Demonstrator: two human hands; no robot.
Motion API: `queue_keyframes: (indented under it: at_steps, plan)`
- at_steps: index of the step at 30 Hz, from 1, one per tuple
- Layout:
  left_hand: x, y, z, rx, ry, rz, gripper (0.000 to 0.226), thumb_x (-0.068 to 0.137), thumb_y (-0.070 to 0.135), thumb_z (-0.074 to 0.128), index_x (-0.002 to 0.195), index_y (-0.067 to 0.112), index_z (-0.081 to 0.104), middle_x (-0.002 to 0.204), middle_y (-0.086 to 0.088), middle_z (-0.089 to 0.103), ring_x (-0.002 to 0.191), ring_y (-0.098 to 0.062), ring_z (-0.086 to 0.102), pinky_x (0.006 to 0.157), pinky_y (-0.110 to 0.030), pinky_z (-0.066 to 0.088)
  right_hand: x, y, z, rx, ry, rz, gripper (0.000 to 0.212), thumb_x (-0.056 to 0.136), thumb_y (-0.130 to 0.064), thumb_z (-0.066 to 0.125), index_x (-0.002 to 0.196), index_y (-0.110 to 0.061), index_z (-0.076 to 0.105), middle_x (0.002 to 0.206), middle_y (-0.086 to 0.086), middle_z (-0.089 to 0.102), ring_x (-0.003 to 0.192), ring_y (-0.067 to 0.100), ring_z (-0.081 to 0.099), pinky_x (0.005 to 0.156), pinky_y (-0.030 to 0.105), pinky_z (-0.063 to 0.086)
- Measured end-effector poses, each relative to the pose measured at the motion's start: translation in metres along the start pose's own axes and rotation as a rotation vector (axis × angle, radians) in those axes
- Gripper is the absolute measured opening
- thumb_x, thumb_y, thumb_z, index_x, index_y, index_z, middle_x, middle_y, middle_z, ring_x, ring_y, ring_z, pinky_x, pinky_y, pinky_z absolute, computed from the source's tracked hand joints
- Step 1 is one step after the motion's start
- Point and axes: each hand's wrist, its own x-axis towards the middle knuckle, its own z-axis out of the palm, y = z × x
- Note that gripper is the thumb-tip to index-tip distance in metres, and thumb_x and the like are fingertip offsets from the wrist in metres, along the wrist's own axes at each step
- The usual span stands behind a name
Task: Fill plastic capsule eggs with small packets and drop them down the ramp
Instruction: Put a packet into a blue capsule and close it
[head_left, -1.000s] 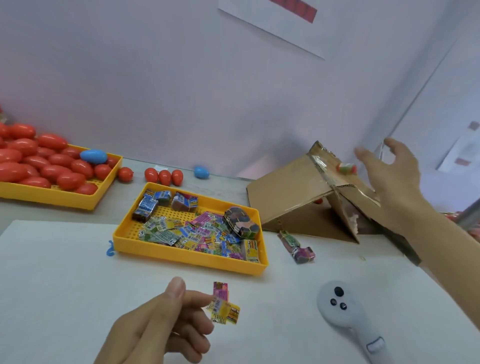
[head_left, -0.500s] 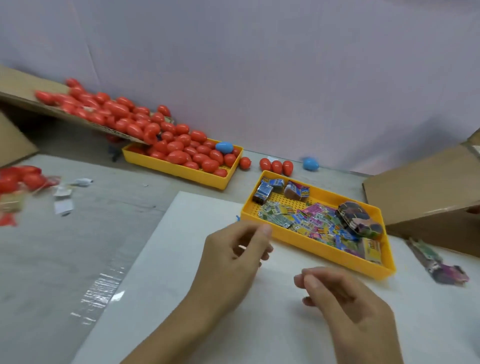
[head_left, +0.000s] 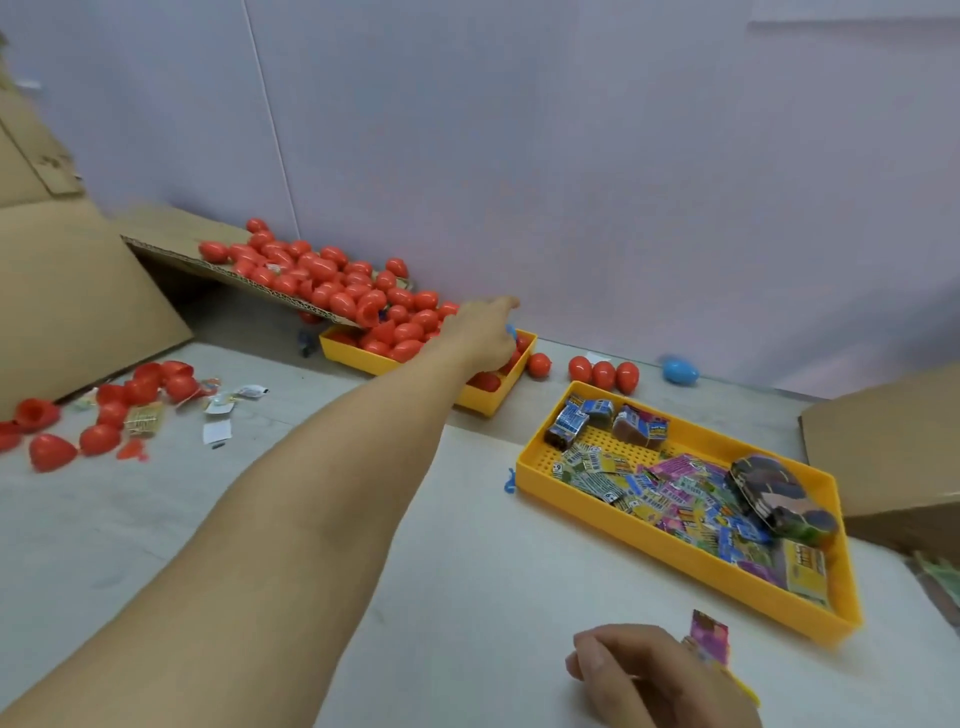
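Note:
My left hand (head_left: 480, 332) reaches far out over the right end of the yellow egg tray (head_left: 493, 400), which is heaped with red capsule eggs (head_left: 405, 332). It covers a blue egg (head_left: 511, 330) of which only a sliver shows; the fingers' hold is hidden. Low in the view, my right hand (head_left: 654, 675) pinches a few small packets (head_left: 709, 631), a pink one uppermost. The yellow packet tray (head_left: 675, 566) lies to the right, full of colourful packets. A brown side of the cardboard ramp (head_left: 883, 441) shows at the right edge.
More red eggs lie on a sloping cardboard sheet (head_left: 171, 244) that feeds the egg tray. Three red eggs (head_left: 602, 371) and a blue egg (head_left: 679, 370) sit by the wall. Open egg halves and wrappers (head_left: 104, 415) are scattered left, beside a cardboard box (head_left: 67, 291).
The view has swung left, away from the ramp. The packets passed from my left hand to my right. My left arm has stretched out to the egg tray.

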Motion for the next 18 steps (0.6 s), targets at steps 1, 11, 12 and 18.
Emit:
queue_keyframes:
  at_steps: [1,11,12,18]
  plan:
    - [0.005,0.004,0.005,0.081,-0.050,0.007,0.054,0.097,0.008,0.046,0.149,0.024,0.040,0.148,-0.011,0.048,0.130,-0.033,0.048,0.098,-0.043,0.044,0.001,0.001,0.000,0.015,-0.017,0.019,0.024,0.076,-0.028,0.075,0.069,-0.050,0.070,0.064,-0.013,0.072,0.056,0.003,0.064,0.057,0.014,0.048]
    - [-0.036,0.015,0.014,-0.652,0.483,-0.003,0.028,0.082,0.018,0.082,0.105,0.010,0.066,0.096,-0.002,0.066,0.087,-0.013,0.060,0.071,-0.007,0.047,0.008,0.006,-0.001,0.112,-0.062,0.057,0.018,0.080,-0.037,0.071,0.070,-0.052,0.069,0.069,-0.014,0.073,0.052,-0.002,0.060,0.056,0.011,0.047]
    - [-0.050,0.024,0.008,-0.732,0.512,0.021,0.027,0.079,0.021,0.085,0.096,0.012,0.066,0.090,0.000,0.066,0.081,-0.009,0.060,0.067,-0.009,0.047,0.008,0.005,-0.001,0.114,-0.052,0.050,0.020,0.081,-0.035,0.072,0.070,-0.051,0.069,0.069,-0.013,0.073,0.052,-0.001,0.060,0.056,0.012,0.047]
    - [-0.171,0.085,0.001,-1.375,0.120,0.129,0.022,0.068,0.029,0.090,0.077,0.021,0.071,0.074,-0.001,0.069,0.067,-0.013,0.067,0.051,-0.027,0.055,0.006,-0.007,-0.003,0.276,0.194,-0.136,0.035,0.077,-0.006,0.081,0.077,-0.040,0.074,0.072,-0.001,0.075,0.057,0.014,0.065,0.055,0.024,0.049]
